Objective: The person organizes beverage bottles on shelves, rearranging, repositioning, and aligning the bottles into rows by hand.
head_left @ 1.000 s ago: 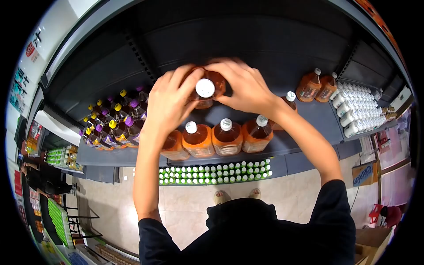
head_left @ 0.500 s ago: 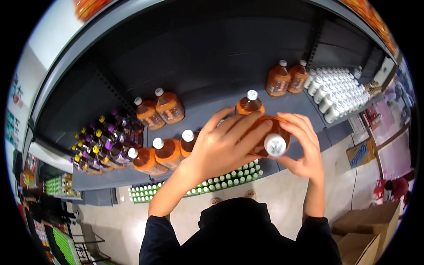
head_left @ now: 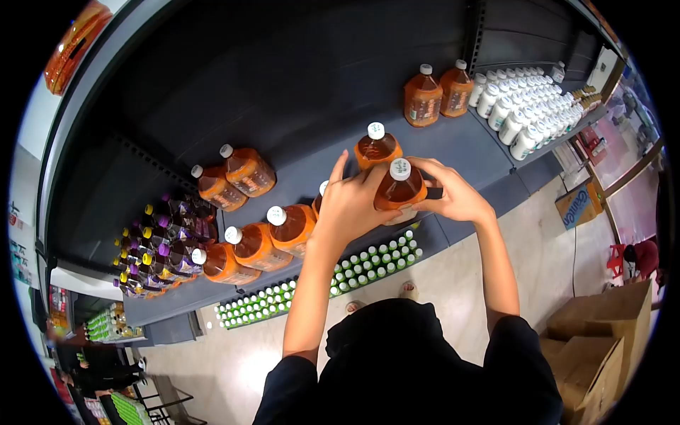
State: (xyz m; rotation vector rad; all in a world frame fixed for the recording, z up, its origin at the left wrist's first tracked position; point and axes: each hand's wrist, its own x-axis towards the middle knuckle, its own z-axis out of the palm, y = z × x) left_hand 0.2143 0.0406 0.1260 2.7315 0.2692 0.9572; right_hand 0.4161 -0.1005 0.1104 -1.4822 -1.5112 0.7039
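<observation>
Bottle [head_left: 401, 193], white-capped and orange-labelled, roughly upright near the front of the dark shelf [head_left: 453, 150], held between both hands. Left hand [head_left: 354, 209] curls against its left side, one finger raised; right hand [head_left: 455, 195] wraps the opposite side. Cannot tell whether its base touches the shelf. Rear bottle [head_left: 377, 147], same kind, just behind it. Front row [head_left: 253, 248] of similar bottles extends leftward, one partly hidden by the left hand. Back-left pair [head_left: 251, 173] and back-right pair [head_left: 423, 103] stand deeper in. Dark bottles [head_left: 166, 241], purple and yellow caps, far left; white bottles [head_left: 520, 117], far right. Green bottles [head_left: 319, 283] lower down.
</observation>
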